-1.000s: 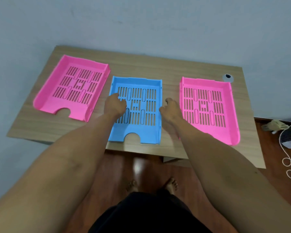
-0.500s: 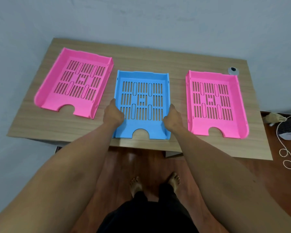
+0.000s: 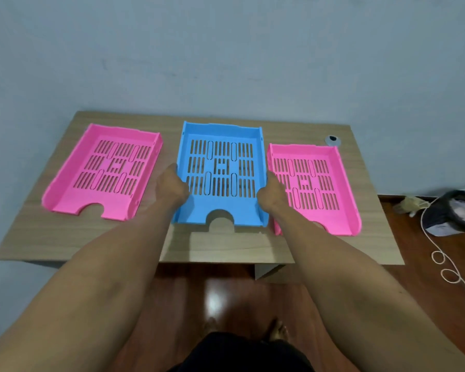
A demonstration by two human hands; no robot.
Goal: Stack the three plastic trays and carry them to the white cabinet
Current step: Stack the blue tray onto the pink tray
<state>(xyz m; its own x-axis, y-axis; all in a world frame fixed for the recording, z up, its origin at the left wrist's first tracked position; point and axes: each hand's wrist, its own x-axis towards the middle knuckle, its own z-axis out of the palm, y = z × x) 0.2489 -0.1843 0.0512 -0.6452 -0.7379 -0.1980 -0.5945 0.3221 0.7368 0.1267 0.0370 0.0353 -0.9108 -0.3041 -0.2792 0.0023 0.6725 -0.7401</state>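
Note:
A blue slotted plastic tray hangs a little above the wooden table, between two pink trays. My left hand grips its left wall and my right hand grips its right wall. The left pink tray lies flat on the table, apart from the blue one. The right pink tray also lies flat; the blue tray's right edge and my right hand overlap its near left corner. The white cabinet is not in view.
A grey cable grommet sits at the table's back right corner. A blue-grey wall stands behind the table. On the wooden floor to the right are a dark bag and a looping white cord. My bare feet show below.
Both hands have closed on the blue tray's side walls and raised it off the table; it now sits higher in view and closer to the right pink tray.

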